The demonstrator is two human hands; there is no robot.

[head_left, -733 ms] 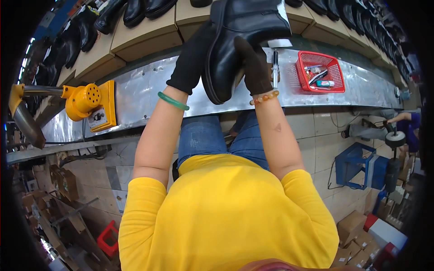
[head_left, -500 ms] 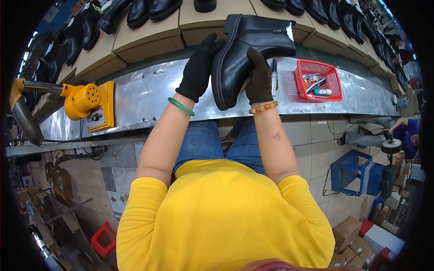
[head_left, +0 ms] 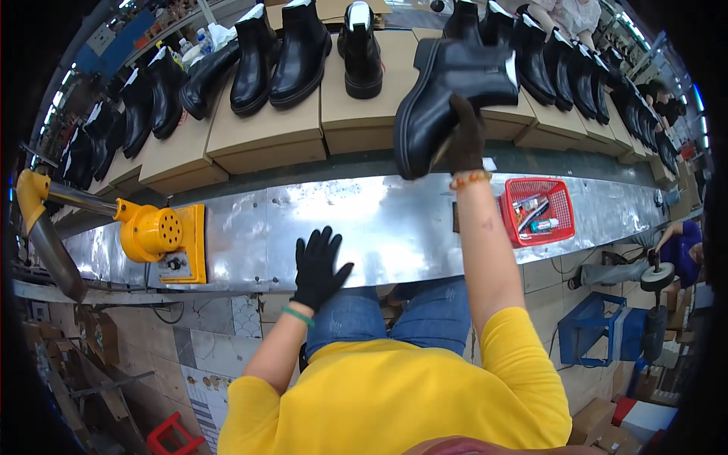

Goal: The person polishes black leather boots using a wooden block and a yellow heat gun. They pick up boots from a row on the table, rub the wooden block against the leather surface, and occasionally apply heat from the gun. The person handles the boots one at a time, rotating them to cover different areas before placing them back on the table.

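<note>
A black ankle boot (head_left: pixel 436 91) with a thick sole is raised above the far edge of the metal workbench (head_left: pixel 364 227), toe toward me. Wearing a dark brown glove, my right hand (head_left: pixel 465 140) grips it from the near side; the boot hides part of the fingers. My left hand (head_left: pixel 317 265), in a black glove, is over the bench's near edge with its fingers spread and nothing in it. A red plastic basket (head_left: pixel 560 229) holding tubes and small tools stands on the bench to the right of my right forearm.
Cardboard boxes (head_left: pixel 265 152) line the far side, bearing a row of black boots (head_left: pixel 299 57). A yellow machine (head_left: pixel 155 233) with a metal-tube arm occupies the bench's left. On the floor at right is a blue metal frame (head_left: pixel 591 334); another person (head_left: pixel 685 250) is beyond it.
My left hand has let go of the boot and drawn back toward the near edge, fingers spread. My right hand has carried the boot to the right and toward the boxes.
</note>
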